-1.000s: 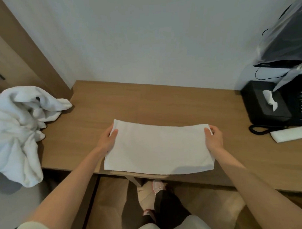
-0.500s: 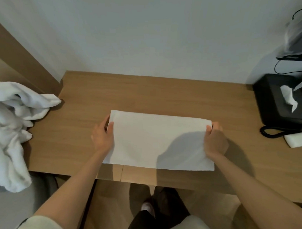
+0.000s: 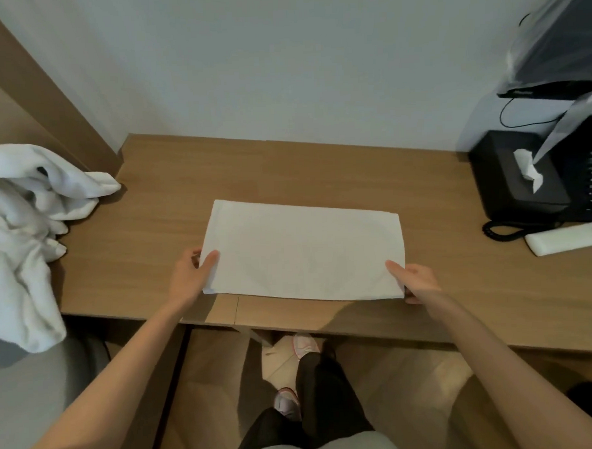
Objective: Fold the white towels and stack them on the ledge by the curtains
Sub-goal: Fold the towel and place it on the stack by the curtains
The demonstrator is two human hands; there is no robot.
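Wooden desk (image 3: 319,169) set against a pale wall (image 3: 282,57). 1 white towel (image 3: 302,251) lies flat on it, already folded to a long rectangle, with its near long edge just inside the desk's front rim.

The left hand (image 3: 191,278) holds the near left corner, thumb laid on top of the cloth and the other fingers at the edge, apparently beneath it. The right hand (image 3: 419,282) holds the near right corner, 1 digit stretched over the cloth and the rest curled under the corner. Both grips read as pinches closed on the towel.

Step in hand, by judgement: an intermediate fold of this towel, with stacking not yet begun. The next move probably calls for lifting both pinched corners together and laying them onto the far edge with the corners matched. A fold end to end is equally possible, and which is meant cannot be told.

A heap of crumpled white towels (image 3: 23,234) sits at the desk's left end, well apart from the folded one. At the right end stand a black tissue box (image 3: 511,183), a dark telephone (image 3: 588,173) and a white remote (image 3: 567,243). Neither ledge nor curtains are in view, so each finished towel must be carried away from the desk.
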